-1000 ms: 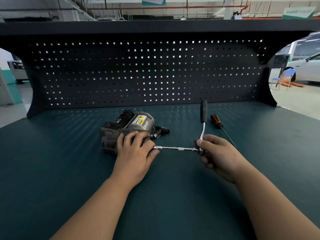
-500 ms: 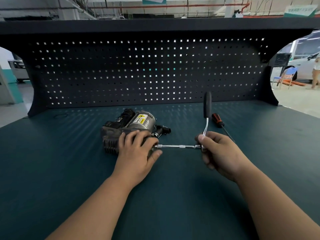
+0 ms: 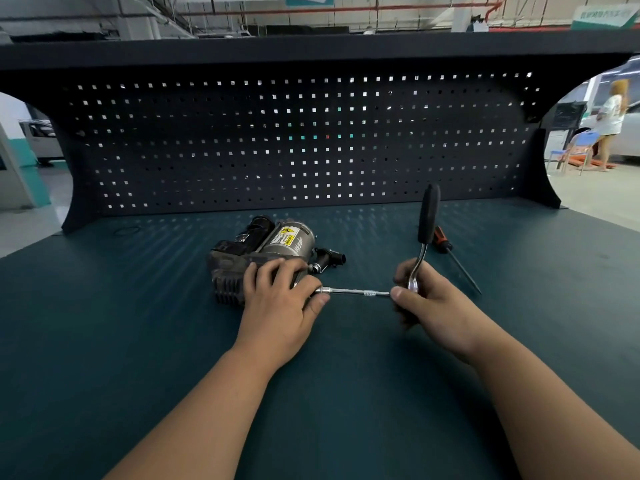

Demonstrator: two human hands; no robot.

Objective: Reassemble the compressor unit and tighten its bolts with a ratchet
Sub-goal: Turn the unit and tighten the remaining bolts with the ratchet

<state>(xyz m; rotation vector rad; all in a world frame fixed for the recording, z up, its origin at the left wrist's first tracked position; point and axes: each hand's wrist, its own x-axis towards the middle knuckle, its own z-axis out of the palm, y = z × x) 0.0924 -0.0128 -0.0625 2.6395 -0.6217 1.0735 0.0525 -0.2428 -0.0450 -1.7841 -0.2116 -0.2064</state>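
Compressor unit (image 3: 242, 261) is pinned to the tabletop (image 3: 138, 358) under the left hand (image 3: 280, 299), whose fingers (image 3: 270, 271) are curled over its near top edge, the thumb laid just beside the socket end of the extension bar (image 3: 356, 292). And the ratchet (image 3: 426, 223) is gripped at its head by the right hand (image 3: 429, 303), fingers (image 3: 403, 271) wrapped round the chrome neck, the black handle stood up and away beyond the knuckles. The bar is run level between the two hands, from the right thumb across to the unit's right face, where a bolt is presumably engaged; the bolt itself is hidden behind the left thumb.

Tightening is judged to be the step in hand. The bar should be kept square to the bolt, the socket steadied by the left thumb so it is not cammed off, and the unit held down hard so it is not dragged round by the swing. More leverage would be had if the handle were taken higher up for the final pull.

Just beyond the right fingers a screwdriver (image 3: 444, 240) is laid, its orange-and-black handle close behind the ratchet handle, so it could be struck on a wide swing. A small black fitting (image 3: 329, 259) is seen just past the left fingertips, above the bar. A thin ring (image 3: 126, 231) is seen well off to the left, by the pegboard (image 3: 277, 150).
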